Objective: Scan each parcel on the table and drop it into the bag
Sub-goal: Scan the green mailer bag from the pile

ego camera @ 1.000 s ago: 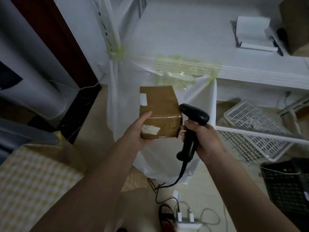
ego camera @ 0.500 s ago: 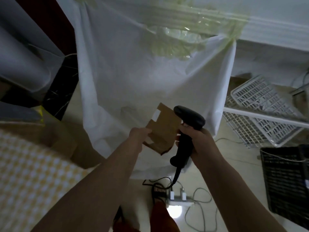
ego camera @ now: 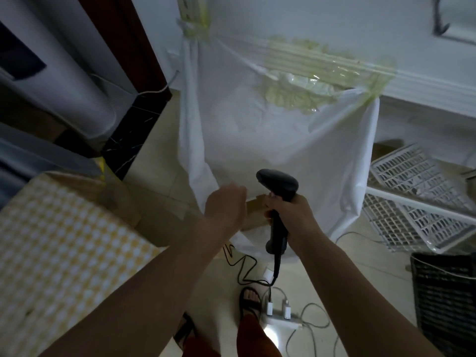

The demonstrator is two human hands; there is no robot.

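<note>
Looking down: nearest, the right hand (ego camera: 291, 215) grips a black scanner (ego camera: 279, 199) by its handle. The left hand (ego camera: 226, 204) is blurred; I cannot tell whether it grips the brown parcel (ego camera: 255, 215) showing between the hands. Beyond hangs the white bag (ego camera: 270, 140), taped open. The parcel sits against the bag's near wall; released here, it may fall outside.

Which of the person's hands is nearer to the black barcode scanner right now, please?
The right. The right hand grips the barcode scanner by its handle, touching it. The left hand is apart, just to the scanner's left, over the cardboard parcel.
</note>
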